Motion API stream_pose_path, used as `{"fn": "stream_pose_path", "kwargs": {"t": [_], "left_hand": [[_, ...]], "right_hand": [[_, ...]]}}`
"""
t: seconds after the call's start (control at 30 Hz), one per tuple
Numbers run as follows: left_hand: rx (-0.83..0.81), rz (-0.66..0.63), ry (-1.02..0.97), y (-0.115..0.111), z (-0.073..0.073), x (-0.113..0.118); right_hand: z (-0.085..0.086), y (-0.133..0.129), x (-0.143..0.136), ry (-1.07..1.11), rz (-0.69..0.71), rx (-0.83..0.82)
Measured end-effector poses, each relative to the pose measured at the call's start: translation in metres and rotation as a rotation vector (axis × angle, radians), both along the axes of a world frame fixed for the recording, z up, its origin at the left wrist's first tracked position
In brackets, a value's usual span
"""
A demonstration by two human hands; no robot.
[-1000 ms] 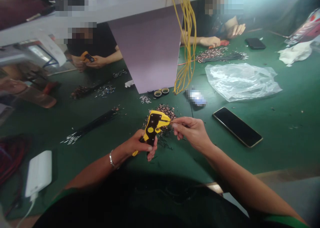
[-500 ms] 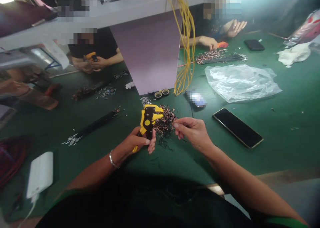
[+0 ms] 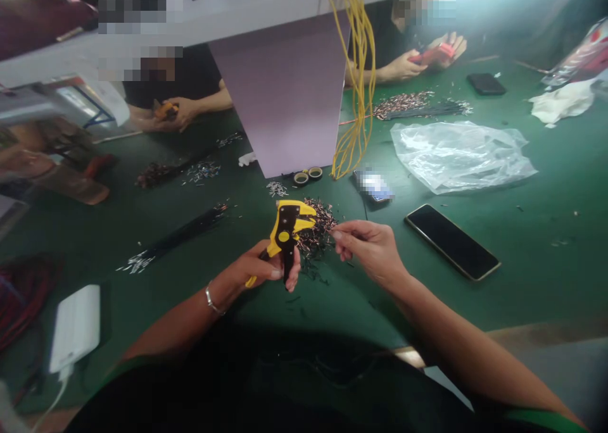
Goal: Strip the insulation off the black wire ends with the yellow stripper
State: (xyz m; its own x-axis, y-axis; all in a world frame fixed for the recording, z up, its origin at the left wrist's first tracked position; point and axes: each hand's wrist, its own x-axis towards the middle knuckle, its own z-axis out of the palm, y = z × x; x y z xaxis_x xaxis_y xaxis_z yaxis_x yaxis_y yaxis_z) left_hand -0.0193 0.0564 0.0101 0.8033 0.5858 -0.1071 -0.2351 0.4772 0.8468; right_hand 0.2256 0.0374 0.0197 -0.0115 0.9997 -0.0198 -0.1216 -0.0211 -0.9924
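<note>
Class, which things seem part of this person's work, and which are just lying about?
Seemingly part of the work:
yellow-and-black plier-like tool, in the left hand
heap of short black wires with copper-coloured ends, by the right hand

Apparently just lying about:
black rectangular smartphone
crumpled clear plastic bag
white rectangular device with a cable

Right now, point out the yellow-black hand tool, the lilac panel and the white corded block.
Yellow-black hand tool [image 3: 284, 236]: head view, yellow disc on its body.
Lilac panel [image 3: 289, 104]: head view, middle of its face.
White corded block [image 3: 75, 325]: head view, broad upper face.
</note>
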Motion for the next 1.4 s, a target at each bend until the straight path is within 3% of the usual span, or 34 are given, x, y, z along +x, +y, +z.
{"fn": "stream_pose_path", "kwargs": {"t": [0.4,1.4], "left_hand": [[-0.099,-0.119,0.004,-0.0006,0.0055,-0.0005],[-0.065,-0.116,-0.006,-0.0026,0.0023,-0.0007]], "right_hand": [[0.0021,0.0010,-0.0004,0.004,-0.008,-0.013],[0.0030,-0.0019,-0.0010,0.014,0.020,-0.003]]}}
